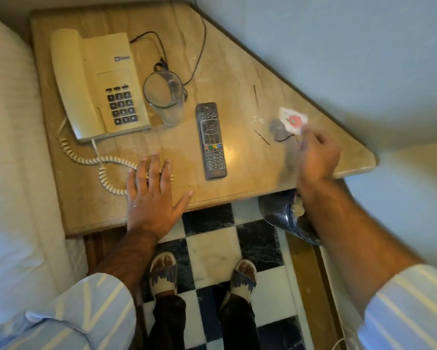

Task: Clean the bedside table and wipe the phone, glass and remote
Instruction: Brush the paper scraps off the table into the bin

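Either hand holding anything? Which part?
Left hand holds nothing: flat on the table, over the coiled phone cord. Right hand is blurred beside the paper scrap; a hold cannot be told.

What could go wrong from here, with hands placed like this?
1. The left hand lies flat on the coiled cord; sliding it could drag the phone.
2. The glass stands close between phone and remote, a black cable right by it; a snag could tip it.
3. The right hand, blurred, is at scraps near the table edge; swept off, they might miss the bin below.
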`<state>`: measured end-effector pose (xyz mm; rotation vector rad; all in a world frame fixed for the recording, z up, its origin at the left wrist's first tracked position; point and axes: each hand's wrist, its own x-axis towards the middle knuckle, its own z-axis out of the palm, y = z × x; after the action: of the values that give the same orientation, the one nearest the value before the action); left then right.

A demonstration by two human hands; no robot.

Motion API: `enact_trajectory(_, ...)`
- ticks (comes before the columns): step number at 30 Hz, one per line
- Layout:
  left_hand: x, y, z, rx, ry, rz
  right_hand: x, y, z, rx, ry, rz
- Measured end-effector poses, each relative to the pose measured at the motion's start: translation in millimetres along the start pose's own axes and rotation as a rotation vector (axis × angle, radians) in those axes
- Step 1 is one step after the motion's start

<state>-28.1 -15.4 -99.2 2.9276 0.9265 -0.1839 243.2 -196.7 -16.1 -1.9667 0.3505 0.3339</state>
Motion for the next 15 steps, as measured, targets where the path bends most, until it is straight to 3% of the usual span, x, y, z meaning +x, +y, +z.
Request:
enact_trajectory(4, 0, -2, -2, 0.002, -0.014, -0.008, -12, 72, -93, -0.019, 0.269, 0.254)
enact_trajectory(7, 0, -1, -4, 0.005, -0.013, -0.011, -16, 118, -139, -0.165, 0.393, 0.392)
enact_trajectory(12, 0, 2, -4, 0.000, 0.039, 0.000, -8, 154, -166, -0.284, 0.334, 0.563)
enact_trajectory(15, 0, 3, -4, 0.001, 0.046, 0.000, -7, 146, -161, -0.350, 0.303, 0.507)
